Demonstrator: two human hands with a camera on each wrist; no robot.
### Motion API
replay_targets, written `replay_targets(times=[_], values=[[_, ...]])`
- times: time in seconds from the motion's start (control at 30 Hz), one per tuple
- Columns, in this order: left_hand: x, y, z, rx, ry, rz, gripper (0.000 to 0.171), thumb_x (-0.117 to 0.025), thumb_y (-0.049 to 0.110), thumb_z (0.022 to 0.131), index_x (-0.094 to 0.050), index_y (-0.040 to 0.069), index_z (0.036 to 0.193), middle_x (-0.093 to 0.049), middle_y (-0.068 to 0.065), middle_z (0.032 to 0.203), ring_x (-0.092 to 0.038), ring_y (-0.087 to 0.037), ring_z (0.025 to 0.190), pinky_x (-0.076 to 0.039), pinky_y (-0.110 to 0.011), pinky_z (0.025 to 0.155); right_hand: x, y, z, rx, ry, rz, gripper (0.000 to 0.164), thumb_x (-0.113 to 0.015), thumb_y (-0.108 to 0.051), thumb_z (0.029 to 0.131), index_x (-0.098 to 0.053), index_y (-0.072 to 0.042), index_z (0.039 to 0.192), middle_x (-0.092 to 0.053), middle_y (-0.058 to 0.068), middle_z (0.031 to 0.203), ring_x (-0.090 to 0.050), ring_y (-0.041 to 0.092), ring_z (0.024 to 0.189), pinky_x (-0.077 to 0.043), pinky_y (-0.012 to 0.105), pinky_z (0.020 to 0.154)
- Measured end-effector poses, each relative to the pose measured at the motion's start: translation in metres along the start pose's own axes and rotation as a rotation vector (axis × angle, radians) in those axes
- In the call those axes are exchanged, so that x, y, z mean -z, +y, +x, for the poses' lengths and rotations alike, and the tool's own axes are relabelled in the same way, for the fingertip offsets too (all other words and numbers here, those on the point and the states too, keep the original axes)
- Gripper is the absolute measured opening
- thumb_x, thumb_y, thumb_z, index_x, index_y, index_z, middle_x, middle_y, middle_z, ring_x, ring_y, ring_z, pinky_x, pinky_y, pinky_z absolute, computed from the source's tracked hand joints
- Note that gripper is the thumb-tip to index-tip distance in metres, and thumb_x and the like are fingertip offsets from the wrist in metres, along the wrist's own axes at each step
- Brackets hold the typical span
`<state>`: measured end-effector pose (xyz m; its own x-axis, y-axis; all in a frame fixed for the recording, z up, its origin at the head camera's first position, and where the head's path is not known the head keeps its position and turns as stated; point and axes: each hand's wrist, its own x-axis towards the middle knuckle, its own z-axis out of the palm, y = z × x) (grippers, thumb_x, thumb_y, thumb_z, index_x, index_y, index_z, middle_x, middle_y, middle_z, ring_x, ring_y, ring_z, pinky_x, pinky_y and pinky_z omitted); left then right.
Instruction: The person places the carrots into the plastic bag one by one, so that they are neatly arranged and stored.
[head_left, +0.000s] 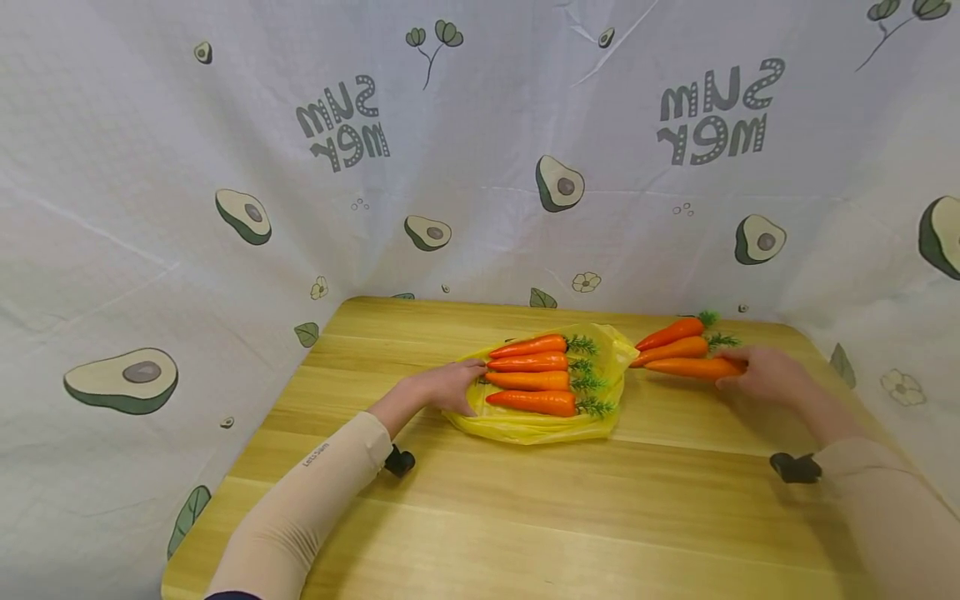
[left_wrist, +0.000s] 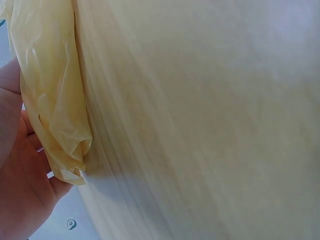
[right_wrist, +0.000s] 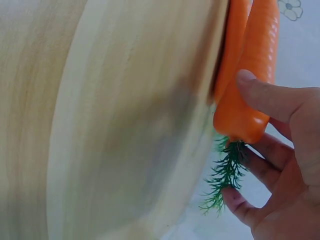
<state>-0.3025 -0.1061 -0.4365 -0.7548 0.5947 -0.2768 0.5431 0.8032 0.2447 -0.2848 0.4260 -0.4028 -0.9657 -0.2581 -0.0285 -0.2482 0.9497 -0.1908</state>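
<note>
My right hand (head_left: 768, 379) pinches an orange carrot (head_left: 693, 368) by its thick top end, thumb on one side and fingers on the other. In the right wrist view the green leaves (right_wrist: 225, 175) hang below that end, among the fingers. Just behind it lie two other carrots (head_left: 667, 352), their tips near the yellow plastic bag (head_left: 517, 429). My left hand (head_left: 447, 387) holds the left edge of this bag between thumb and fingers; the left wrist view shows the crumpled film (left_wrist: 55, 100) there. Several carrots (head_left: 528, 381) lie side by side on the bag, leaves pointing right.
Everything lies on a wooden table (head_left: 525, 517) with rounded corners. A white curtain (head_left: 480, 125) printed with avocados hangs behind and along both sides. Small black wrist devices (head_left: 797, 468) sit under both forearms.
</note>
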Motion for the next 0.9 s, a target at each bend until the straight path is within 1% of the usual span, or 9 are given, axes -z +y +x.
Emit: replay_targets(times=[0.2,0.3,0.37,0.43,0.5,0.57,0.77,0.83,0.9], values=[[0.000,0.001,-0.001,-0.003,0.004,-0.008,0.085,-0.074,0.035,0.090,-0.031,0.008,0.159,-0.024,-0.007,0.167,-0.028,-0.026,0.152,-0.028,-0.039,0.122,0.008,-0.008,-0.001,0.032,0.032,-0.009,0.068,-0.078,-0.038,0.087,-0.059,0.010,0.132,-0.065,0.031,0.108,-0.059,0.038,0.088,-0.049,0.061,0.082],[0.000,0.001,-0.001,-0.004,0.006,-0.005,0.085,-0.074,0.035,0.091,-0.031,0.008,0.159,-0.024,-0.007,0.167,-0.028,-0.026,0.152,-0.029,-0.039,0.122,0.012,-0.011,-0.001,0.041,0.047,-0.012,0.067,-0.078,-0.038,0.087,-0.060,0.010,0.131,-0.065,0.031,0.110,-0.058,0.035,0.086,-0.049,0.060,0.082],[0.000,0.001,-0.001,-0.005,0.008,-0.004,0.085,-0.074,0.035,0.091,-0.031,0.008,0.159,-0.024,-0.007,0.167,-0.029,-0.026,0.152,-0.029,-0.039,0.122,0.015,-0.014,-0.001,0.050,0.062,-0.009,0.065,-0.077,-0.037,0.088,-0.061,0.010,0.130,-0.064,0.034,0.115,-0.058,0.035,0.086,-0.049,0.061,0.082],[0.000,0.001,-0.002,-0.006,0.009,-0.004,0.085,-0.074,0.035,0.091,-0.031,0.008,0.159,-0.024,-0.007,0.167,-0.029,-0.026,0.152,-0.029,-0.040,0.122,0.019,-0.017,-0.001,0.065,0.075,-0.009,0.063,-0.076,-0.035,0.089,-0.060,0.011,0.130,-0.063,0.036,0.117,-0.059,0.037,0.087,-0.049,0.061,0.084],[0.001,0.002,-0.003,-0.005,0.010,-0.006,0.085,-0.074,0.036,0.090,-0.032,0.008,0.158,-0.025,-0.008,0.167,-0.030,-0.027,0.152,-0.029,-0.040,0.122,0.022,-0.021,-0.002,0.080,0.090,-0.012,0.063,-0.076,-0.034,0.090,-0.060,0.012,0.130,-0.061,0.039,0.122,-0.062,0.045,0.094,-0.048,0.064,0.086],[0.002,0.003,-0.004,-0.004,0.009,-0.006,0.085,-0.074,0.036,0.091,-0.032,0.008,0.158,-0.025,-0.008,0.167,-0.030,-0.028,0.151,-0.028,-0.041,0.122,0.026,-0.026,-0.002,0.097,0.108,-0.021,0.062,-0.076,-0.034,0.090,-0.060,0.012,0.130,-0.061,0.039,0.122,-0.063,0.048,0.098,-0.048,0.065,0.087],[0.004,0.004,-0.005,-0.001,0.004,-0.014,0.084,-0.074,0.036,0.091,-0.032,0.008,0.158,-0.025,-0.008,0.167,-0.031,-0.028,0.151,-0.029,-0.042,0.122,0.037,-0.044,-0.001,0.110,0.131,-0.018,0.061,-0.077,-0.033,0.089,-0.061,0.009,0.131,-0.060,0.037,0.127,-0.061,0.050,0.106,-0.046,0.067,0.093],[0.006,0.005,-0.005,0.003,-0.002,-0.018,0.084,-0.074,0.036,0.091,-0.032,0.008,0.158,-0.025,-0.008,0.167,-0.031,-0.028,0.151,-0.029,-0.041,0.122,0.042,-0.051,0.001,0.099,0.114,-0.020,0.064,-0.077,-0.034,0.090,-0.059,0.010,0.133,-0.059,0.038,0.128,-0.061,0.049,0.103,-0.047,0.066,0.090],[0.007,0.005,-0.004,0.007,-0.006,-0.018,0.084,-0.074,0.036,0.091,-0.032,0.008,0.158,-0.025,-0.007,0.167,-0.030,-0.028,0.151,-0.030,-0.041,0.122,0.047,-0.057,0.003,0.087,0.093,-0.015,0.067,-0.076,-0.036,0.090,-0.058,0.009,0.135,-0.062,0.038,0.119,-0.061,0.042,0.090,-0.051,0.056,0.080]])
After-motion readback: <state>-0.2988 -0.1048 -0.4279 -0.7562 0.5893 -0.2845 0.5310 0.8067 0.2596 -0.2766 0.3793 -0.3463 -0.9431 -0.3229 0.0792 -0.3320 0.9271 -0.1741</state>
